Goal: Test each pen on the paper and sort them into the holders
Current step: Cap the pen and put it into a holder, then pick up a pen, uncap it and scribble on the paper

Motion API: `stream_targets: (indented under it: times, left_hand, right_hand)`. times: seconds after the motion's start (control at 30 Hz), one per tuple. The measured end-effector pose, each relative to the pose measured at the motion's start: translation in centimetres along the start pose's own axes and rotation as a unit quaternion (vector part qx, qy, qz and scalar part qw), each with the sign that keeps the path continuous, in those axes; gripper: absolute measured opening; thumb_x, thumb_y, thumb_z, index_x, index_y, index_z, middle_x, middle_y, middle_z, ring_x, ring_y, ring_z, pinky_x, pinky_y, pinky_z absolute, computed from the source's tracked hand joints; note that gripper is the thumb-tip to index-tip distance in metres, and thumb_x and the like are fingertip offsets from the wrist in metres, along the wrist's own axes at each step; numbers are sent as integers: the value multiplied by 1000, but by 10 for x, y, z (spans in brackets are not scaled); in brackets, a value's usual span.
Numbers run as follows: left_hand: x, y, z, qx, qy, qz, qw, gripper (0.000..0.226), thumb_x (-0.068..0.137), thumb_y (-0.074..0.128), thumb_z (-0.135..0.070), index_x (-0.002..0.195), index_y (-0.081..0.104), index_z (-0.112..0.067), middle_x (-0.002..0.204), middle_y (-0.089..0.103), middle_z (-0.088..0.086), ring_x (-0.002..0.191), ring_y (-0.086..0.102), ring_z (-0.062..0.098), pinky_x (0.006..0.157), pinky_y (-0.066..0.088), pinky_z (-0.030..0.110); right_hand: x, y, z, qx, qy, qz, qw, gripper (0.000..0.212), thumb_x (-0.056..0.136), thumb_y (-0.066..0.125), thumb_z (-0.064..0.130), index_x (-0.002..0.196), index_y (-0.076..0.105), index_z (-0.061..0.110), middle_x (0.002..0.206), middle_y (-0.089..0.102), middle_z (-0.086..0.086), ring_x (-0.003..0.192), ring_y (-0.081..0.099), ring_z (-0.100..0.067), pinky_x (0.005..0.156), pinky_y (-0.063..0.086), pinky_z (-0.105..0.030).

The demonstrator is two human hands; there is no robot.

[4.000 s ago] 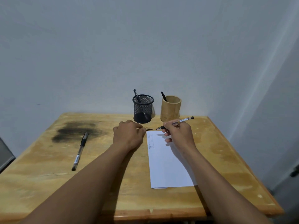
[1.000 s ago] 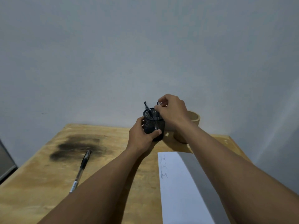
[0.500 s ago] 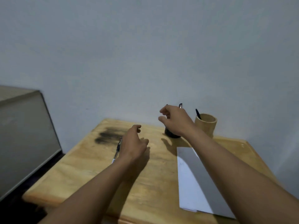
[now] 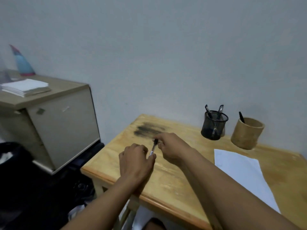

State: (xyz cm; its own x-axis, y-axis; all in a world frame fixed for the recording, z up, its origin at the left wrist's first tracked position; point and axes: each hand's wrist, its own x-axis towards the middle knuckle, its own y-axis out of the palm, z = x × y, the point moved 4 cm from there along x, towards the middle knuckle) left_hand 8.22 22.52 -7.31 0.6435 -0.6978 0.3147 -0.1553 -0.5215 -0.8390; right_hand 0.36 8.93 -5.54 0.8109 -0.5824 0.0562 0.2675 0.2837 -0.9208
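A black-capped pen (image 4: 153,147) is held over the left part of the wooden table (image 4: 166,188). My left hand (image 4: 135,161) grips its lower barrel and my right hand (image 4: 171,146) pinches its capped top end. The black mesh holder (image 4: 213,126) at the back carries two pens. Right of it stands the wooden holder (image 4: 246,132) with one black pen. A white sheet of paper (image 4: 240,170) lies on the right, partly under my right forearm.
A dark smudge (image 4: 148,129) stains the table behind my hands. Left of the table stands a beige cabinet (image 4: 54,120) with a stack of white paper (image 4: 25,87) and a blue cone (image 4: 22,63) on top. Dark bags lie on the floor (image 4: 25,180).
My view has swung left. The right hand left the mesh holder and came to the loose pen on the left. Both hands now hold that pen, lifted off the table.
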Motion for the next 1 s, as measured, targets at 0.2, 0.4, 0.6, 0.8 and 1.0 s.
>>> stream_targets:
  times: [0.2,0.4,0.6,0.8,1.0]
  left_hand:
    - [6,-4,4,-23,1,-26,999,25,94,54,-41,98,76,-30,92,73,-7,98,61,24,81,45,40]
    - [25,-13,-9,-76,30,-61,995,24,93,60,-40,111,72,-29,102,74,-9,105,62,22,88,49,43]
    - [37,-8,-53,-232,37,-47,971,48,93,62,-35,138,52,-20,124,64,-1,114,59,20,97,47,39]
    - [25,33,-120,-296,113,167,934,22,99,54,-30,108,72,-21,107,72,-2,101,65,18,90,49,31]
    - [7,47,-160,-384,101,255,882,18,100,56,-25,95,71,-17,96,74,8,84,68,21,60,50,25]
  right_hand:
    - [3,5,1,-60,-34,-30,997,23,100,55,19,116,71,23,117,65,-3,108,60,-27,88,52,-42]
    - [-19,-13,-7,-97,-32,-113,988,18,101,52,27,106,69,24,100,66,1,95,57,-25,76,51,-44]
    - [-57,-45,-37,29,74,-215,973,17,101,52,33,106,66,24,97,72,4,89,64,-21,77,54,-40]
    - [-103,-72,-68,224,148,-288,919,4,92,60,21,88,61,21,60,68,18,61,62,2,58,46,-20]
    - [-142,-84,-91,439,182,-326,818,9,92,62,8,97,69,12,97,77,-7,97,72,-26,84,58,-45]
